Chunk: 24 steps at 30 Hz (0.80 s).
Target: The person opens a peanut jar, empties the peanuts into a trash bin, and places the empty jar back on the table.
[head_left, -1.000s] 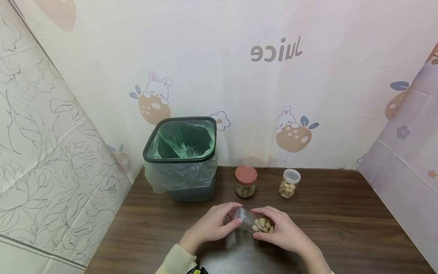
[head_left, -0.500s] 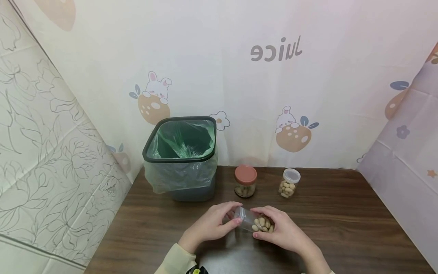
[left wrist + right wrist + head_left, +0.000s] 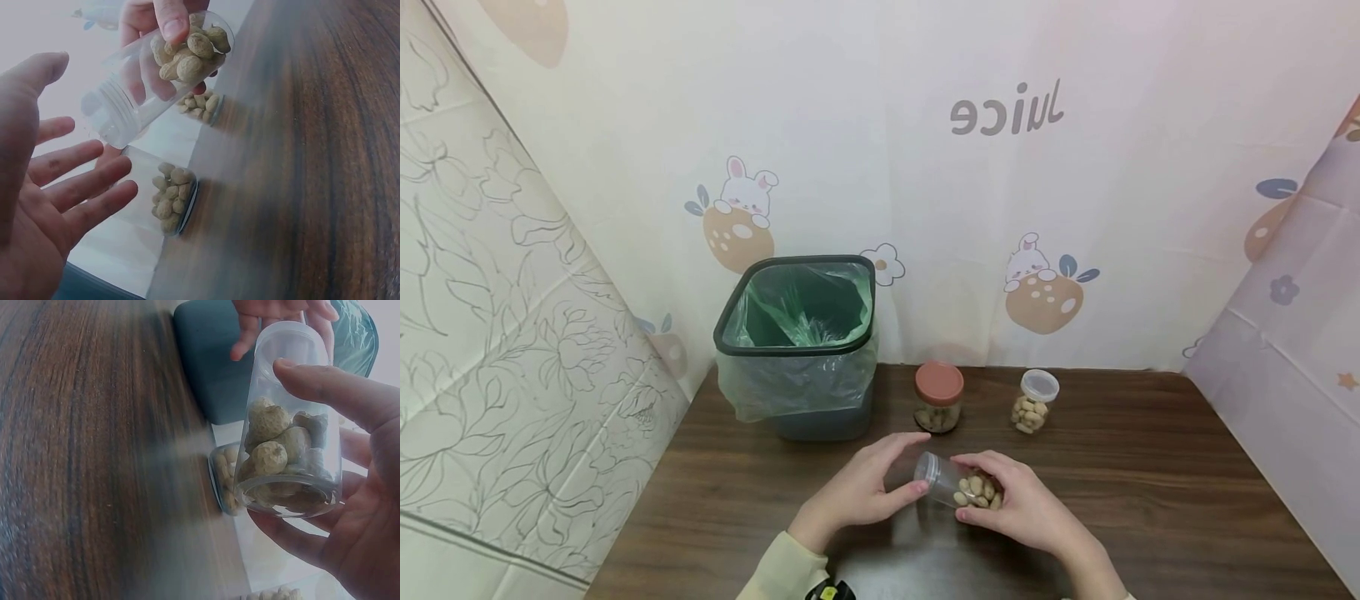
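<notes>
Tilted jar (image 3: 945,481) of peanuts (image 3: 977,490) in the right hand (image 3: 1021,505)

The jar is a clear, smooth-sided cylinder with ridges ringing its neck; whether its pale, see-through end bears a lid is hard to tell. It slants, base toward the right hand, which grips the lower part between fingers and thumb. The neck points at the left hand (image 3: 867,490), whose fingers spread just beside it. The peanuts, tan and in their shells, heap at the base.

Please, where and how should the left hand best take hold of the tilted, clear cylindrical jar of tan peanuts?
Probably by the pale, ridged, round end of the clear cylindrical jar, from the person's left, pinching across it: the tilt raises that end toward the bare left hand, while the bare right hand grips the lower end with the peanuts.
</notes>
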{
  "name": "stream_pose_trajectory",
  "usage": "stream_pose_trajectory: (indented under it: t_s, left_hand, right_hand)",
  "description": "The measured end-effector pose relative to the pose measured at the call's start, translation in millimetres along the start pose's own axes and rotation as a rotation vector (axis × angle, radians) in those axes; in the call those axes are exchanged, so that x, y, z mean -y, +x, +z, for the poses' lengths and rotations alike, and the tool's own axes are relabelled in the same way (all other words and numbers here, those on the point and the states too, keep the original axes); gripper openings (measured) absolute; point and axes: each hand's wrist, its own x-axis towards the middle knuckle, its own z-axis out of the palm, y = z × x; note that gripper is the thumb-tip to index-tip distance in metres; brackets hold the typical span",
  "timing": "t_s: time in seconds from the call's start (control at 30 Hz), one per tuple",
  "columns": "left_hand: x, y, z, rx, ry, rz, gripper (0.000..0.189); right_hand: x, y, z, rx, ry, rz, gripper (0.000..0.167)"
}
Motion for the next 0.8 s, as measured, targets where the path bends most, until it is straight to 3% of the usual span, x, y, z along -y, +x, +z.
stream_pose_trajectory:
  t_s: [0.5, 0.8]
  left_hand:
    - [-2.6, 0.9, -2.6, 0.011, -0.024, 0.155, 0.075]
    - [-2.6, 0.0, -2.2, 0.072, -0.046, 0.112, 0.068]
  right_hand:
    - [-1.3, -0.3, -2.1, -0.005, 0.003, -0.025, 0.061]
    - [-1.2, -0.9, -2.8, 0.010, 0.030, -0.026, 0.061]
